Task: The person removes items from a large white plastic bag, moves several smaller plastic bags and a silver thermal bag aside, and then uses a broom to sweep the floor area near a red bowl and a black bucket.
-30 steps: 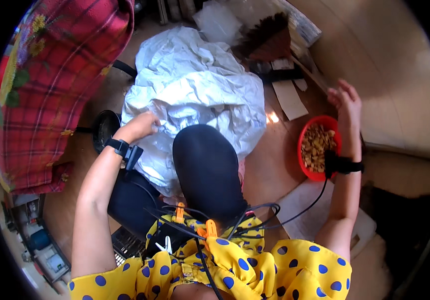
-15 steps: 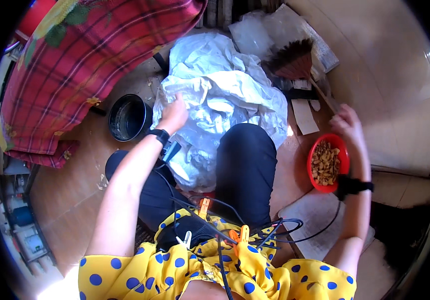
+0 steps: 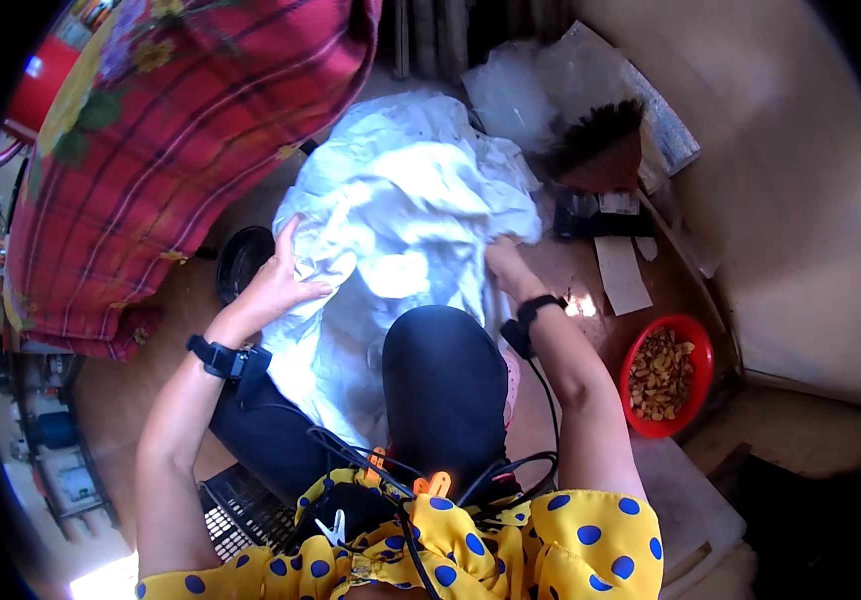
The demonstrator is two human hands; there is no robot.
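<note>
A big crumpled white sack [image 3: 405, 190], apparently of thin plastic, lies between and in front of my knees. My left hand [image 3: 278, 284] rests at its left side, thumb and fingers spread wide apart against the folds. At the right edge of the sack, my right hand [image 3: 506, 262] is closed on the material, its fingertips partly hidden by the folds. Beside my left hand stands a black bowl [image 3: 235, 262], partly covered by the hand and sack. The red bowl [image 3: 702, 385] with dried tan pieces [image 3: 662, 375] sits on the floor at the right.
A brush broom [image 3: 600, 150] lies at the far right by clear plastic bags [image 3: 515, 90] and a white card [image 3: 623, 275]. A red plaid cloth [image 3: 180, 170] hangs at left. Black cables [image 3: 540, 465] loop over my lap. A black plastic crate [image 3: 235, 515] is beside my left hip.
My right hand has come from beside the red bowl to the right edge of the sack. The left hand has moved left and down and spread its fingers. The sack has shifted left.
</note>
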